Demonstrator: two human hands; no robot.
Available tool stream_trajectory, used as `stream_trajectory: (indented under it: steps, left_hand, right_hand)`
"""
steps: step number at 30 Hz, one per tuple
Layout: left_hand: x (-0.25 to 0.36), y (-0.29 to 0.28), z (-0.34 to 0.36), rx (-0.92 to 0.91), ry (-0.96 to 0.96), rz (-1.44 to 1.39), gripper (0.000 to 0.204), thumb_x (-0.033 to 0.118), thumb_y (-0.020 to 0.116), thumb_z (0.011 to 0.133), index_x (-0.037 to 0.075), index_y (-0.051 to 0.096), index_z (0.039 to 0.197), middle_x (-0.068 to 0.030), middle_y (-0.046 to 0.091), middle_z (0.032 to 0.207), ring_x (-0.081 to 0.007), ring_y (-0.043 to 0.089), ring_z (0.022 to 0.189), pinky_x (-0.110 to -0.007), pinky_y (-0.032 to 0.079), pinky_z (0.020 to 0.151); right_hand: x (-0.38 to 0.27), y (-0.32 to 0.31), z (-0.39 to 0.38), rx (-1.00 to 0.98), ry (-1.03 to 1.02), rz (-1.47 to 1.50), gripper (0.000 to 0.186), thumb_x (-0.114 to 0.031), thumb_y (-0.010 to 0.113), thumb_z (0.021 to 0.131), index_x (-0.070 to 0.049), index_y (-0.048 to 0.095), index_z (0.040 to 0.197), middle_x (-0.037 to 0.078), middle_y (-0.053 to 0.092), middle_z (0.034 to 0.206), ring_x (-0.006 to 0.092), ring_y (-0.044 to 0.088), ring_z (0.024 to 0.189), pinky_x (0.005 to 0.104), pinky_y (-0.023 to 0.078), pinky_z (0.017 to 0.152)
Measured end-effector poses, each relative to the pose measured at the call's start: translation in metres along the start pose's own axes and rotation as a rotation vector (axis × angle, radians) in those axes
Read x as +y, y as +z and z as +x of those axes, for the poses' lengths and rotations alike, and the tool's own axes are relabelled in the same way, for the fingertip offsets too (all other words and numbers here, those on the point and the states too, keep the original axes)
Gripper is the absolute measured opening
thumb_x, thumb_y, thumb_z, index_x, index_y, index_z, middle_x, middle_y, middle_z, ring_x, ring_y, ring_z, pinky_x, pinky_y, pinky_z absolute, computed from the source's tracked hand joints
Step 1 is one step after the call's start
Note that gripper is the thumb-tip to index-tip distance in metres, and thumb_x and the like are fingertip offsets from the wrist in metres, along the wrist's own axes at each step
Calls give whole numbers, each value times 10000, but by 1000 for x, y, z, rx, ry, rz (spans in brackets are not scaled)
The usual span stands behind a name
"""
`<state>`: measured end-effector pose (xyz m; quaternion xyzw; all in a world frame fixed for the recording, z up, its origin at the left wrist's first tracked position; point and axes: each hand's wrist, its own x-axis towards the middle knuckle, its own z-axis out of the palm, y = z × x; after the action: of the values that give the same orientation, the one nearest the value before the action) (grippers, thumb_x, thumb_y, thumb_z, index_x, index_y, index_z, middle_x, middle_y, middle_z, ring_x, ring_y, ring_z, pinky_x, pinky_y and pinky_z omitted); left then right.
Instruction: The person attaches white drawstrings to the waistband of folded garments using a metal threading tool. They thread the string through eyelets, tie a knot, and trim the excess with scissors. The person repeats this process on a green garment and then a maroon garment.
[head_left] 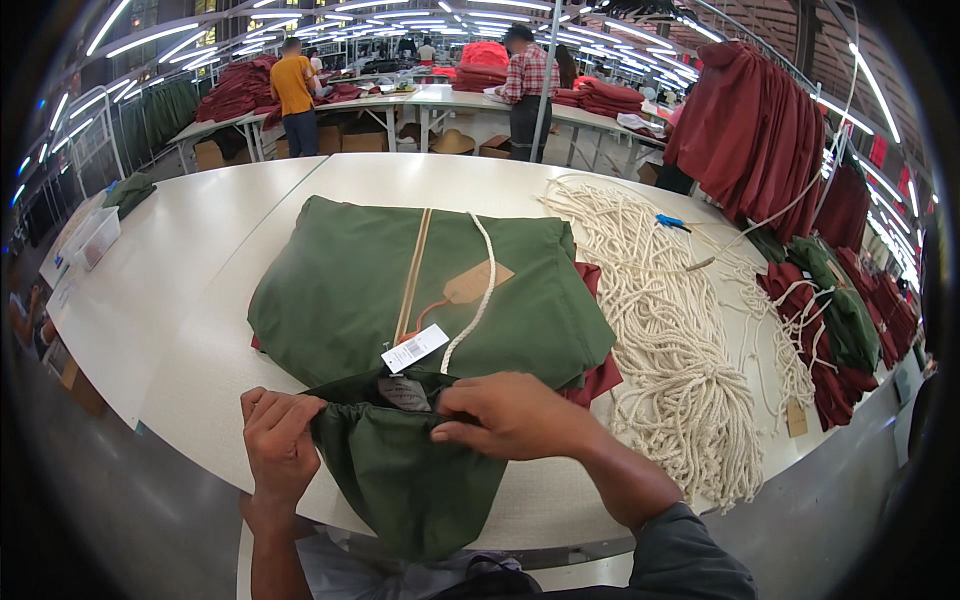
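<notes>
A green garment (330,270) with a tan zipper-like strip (415,262) lies folded on the table. Its gathered, hood-like end (405,480) hangs toward me over the near edge. My left hand (280,440) pinches the left side of that opening. On the right side, my right hand (520,415) is closed on the rim, fingertips partly hidden in the fabric. Between my hands show a pale inner label (404,392) and a white tag (415,348). A brown paper tag (478,283) rests on the garment, crossed by a cream cord (486,290) that runs down to the opening.
Dark red fabric (597,385) peeks from under the garment. To its right a big bundle of cream cords (670,370) covers the table, with a small blue tool (672,222). Red garments (745,130) hang at right; a clear bin (93,238) stands at left. People work at far tables.
</notes>
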<state>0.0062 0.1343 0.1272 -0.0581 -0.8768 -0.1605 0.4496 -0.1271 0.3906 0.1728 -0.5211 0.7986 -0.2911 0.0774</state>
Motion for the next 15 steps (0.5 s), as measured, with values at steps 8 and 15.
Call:
stream_trajectory:
  steps: [8, 15]
  left_hand:
    - [-12, -1, -5, 27, -15, 28, 185, -96, 584, 754, 31, 680, 849, -70, 677, 780, -265, 613, 735, -377, 411, 804]
    - [4, -15, 13, -119, -72, -139, 234, -51, 638, 781, 23, 715, 989, -93, 699, 850, -288, 636, 802, -395, 446, 896]
  right_hand:
    - [-1, 7, 3, -84, 42, -77, 332, -401, 586, 1019, -100, 589, 878, 121, 616, 770, 382, 622, 789, 490, 452, 654]
    - [-3, -2, 1, -67, 40, -66, 323, -386, 604, 1013, -99, 583, 867, 123, 595, 724, 378, 611, 731, 480, 444, 620]
